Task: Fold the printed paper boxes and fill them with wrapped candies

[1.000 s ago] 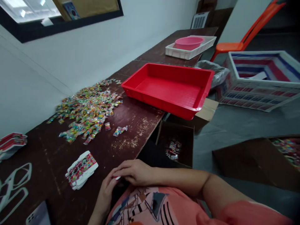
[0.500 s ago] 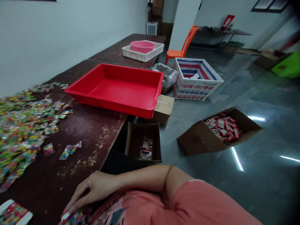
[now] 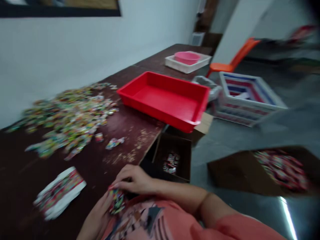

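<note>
At the table's front edge, close to my shirt, a colourful printed packet (image 3: 117,201) is between my two hands. My right hand (image 3: 133,178) has its fingers bent over the packet's top edge. Along the packet's near left side, my left hand (image 3: 98,213) presses with its fingers together. Blur hides the packet's details. Left of the hands lies a flat white-edged stack of similar printed packets (image 3: 60,193). Beyond it spreads a heap of small clear-wrapped sweets (image 3: 75,115), with two loose sweets (image 3: 115,142) apart from it.
A red tray (image 3: 162,100) overhangs the table's right edge. Behind it are a white tray (image 3: 180,66) and a pink basin (image 3: 187,57). On the floor stand a carton (image 3: 185,150), a larger carton of red packets (image 3: 232,170), a lined white crate (image 3: 250,111) and an orange chair (image 3: 232,63).
The view has swung left, so everything sits further right. My left hand and more of the packet have come into view; my right hand stays on the packet.
</note>
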### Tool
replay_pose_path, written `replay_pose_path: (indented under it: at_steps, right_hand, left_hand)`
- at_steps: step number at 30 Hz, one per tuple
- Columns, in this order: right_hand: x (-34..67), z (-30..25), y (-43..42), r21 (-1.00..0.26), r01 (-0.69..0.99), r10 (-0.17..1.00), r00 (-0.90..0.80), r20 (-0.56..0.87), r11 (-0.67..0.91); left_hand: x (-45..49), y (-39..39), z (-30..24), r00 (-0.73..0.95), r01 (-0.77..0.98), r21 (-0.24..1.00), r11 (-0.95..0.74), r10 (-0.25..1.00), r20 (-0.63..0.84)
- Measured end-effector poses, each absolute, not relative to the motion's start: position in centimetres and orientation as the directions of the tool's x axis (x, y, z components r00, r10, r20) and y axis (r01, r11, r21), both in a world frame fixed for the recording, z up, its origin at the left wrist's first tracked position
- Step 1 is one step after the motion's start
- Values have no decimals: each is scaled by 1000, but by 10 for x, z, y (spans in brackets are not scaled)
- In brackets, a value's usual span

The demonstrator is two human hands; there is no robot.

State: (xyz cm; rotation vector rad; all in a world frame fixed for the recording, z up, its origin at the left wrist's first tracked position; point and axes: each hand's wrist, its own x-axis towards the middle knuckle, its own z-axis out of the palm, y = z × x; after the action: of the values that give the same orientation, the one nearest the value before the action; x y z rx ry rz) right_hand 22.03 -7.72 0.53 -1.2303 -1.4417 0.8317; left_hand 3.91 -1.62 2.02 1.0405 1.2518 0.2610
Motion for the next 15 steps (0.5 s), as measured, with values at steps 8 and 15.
replay_pose_path:
  at_steps: [8, 15]
  right_hand:
    - [212, 2, -43, -975, 186, 981, 126, 147, 122]
    - [356, -34, -74, -842, 512, 981, 170, -93, -169]
  left_hand:
    - [58, -13, 4, 535, -74, 722, 688, 638, -554]
    - [-8, 38, -5, 448, 45, 959, 280, 852, -270]
